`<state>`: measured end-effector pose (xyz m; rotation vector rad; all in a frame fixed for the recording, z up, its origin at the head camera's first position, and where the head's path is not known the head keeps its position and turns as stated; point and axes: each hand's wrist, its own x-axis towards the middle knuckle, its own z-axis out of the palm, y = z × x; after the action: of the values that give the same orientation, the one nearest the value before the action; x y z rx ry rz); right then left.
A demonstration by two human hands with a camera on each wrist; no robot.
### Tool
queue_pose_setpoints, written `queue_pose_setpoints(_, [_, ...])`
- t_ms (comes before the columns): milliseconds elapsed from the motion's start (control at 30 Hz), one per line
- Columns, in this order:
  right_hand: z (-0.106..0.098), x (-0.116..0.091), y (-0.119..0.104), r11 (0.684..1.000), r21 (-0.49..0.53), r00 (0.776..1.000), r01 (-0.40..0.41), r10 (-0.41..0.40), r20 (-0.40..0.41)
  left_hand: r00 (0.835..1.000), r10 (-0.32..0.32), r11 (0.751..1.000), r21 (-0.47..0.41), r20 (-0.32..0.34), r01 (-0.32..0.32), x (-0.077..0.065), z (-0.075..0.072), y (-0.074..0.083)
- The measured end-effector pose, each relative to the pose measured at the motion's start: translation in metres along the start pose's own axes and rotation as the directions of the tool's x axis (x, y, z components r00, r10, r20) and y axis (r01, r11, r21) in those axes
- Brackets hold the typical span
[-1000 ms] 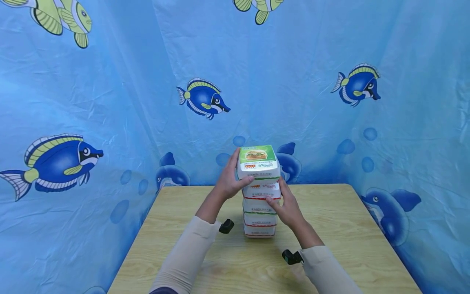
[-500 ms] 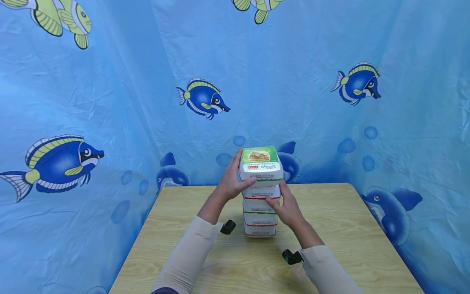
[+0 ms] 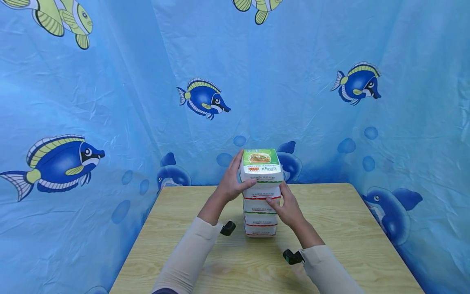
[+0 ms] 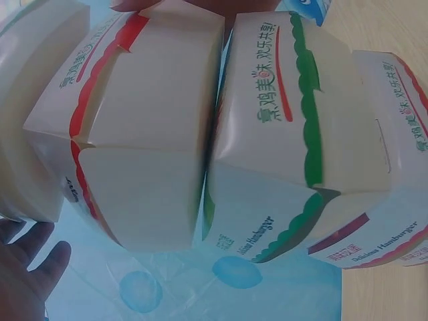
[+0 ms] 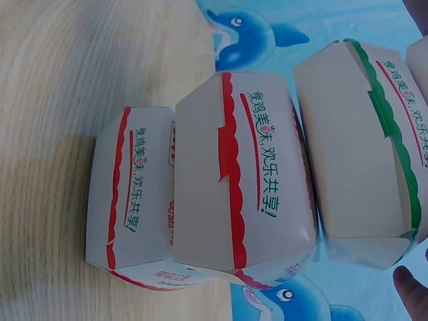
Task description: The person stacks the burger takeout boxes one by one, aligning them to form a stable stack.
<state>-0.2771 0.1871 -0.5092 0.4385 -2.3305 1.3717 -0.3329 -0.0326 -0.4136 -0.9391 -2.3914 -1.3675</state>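
Note:
A tall stack of paper burger boxes stands upright on the table. Its top burger box (image 3: 261, 163) has a green lid printed with a burger. My left hand (image 3: 231, 181) grips this box, thumb across the front and fingers along the left side. Just beneath sits a red-edged burger box (image 3: 261, 192), which my right hand (image 3: 288, 206) steadies with the thumb at its front lower edge and fingers at its right side. Lower down come a green-edged burger box (image 4: 281, 100) and two red-edged ones, including the bottom burger box (image 5: 134, 194). My right fingertips are mostly out of the right wrist view.
The wooden table (image 3: 330, 228) spreads to both sides and in front of the stack. Behind it hangs a blue curtain (image 3: 279, 102) printed with fish and dolphins. Each wrist wears a small black camera (image 3: 228, 228).
My left hand has shifted the top box slightly right and lowered it onto the box beneath, turning it straighter. My right hand has stayed almost still.

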Motion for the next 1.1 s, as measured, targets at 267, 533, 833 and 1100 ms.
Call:
queue_pose_setpoints(267, [-0.0011, -0.0007, 0.0009, 1.000, 0.000, 1.000, -0.002, 0.002, -0.002, 1.000, -0.006, 1.000, -0.022, -0.020, 0.005, -0.0028, 0.0018, -0.0004])
queue_pose_setpoints(533, [-0.0013, -0.0017, 0.0007, 1.000, 0.003, 1.000, -0.004, 0.004, 0.000, 0.999, 0.001, 1.000, -0.017, -0.043, -0.002, -0.0047, 0.0034, -0.0035])
queue_pose_setpoints(833, [-0.0015, -0.0024, 0.0020, 1.000, 0.002, 1.000, -0.002, 0.002, 0.002, 0.999, 0.002, 1.000, 0.021, -0.037, -0.001, -0.0042, 0.0033, -0.0034])
queue_pose_setpoints(1100, [-0.0010, -0.0020, 0.0022, 1.000, 0.011, 1.000, 0.000, 0.000, 0.004, 1.000, -0.012, 1.000, 0.021, -0.025, 0.013, -0.0013, 0.0026, -0.0053])
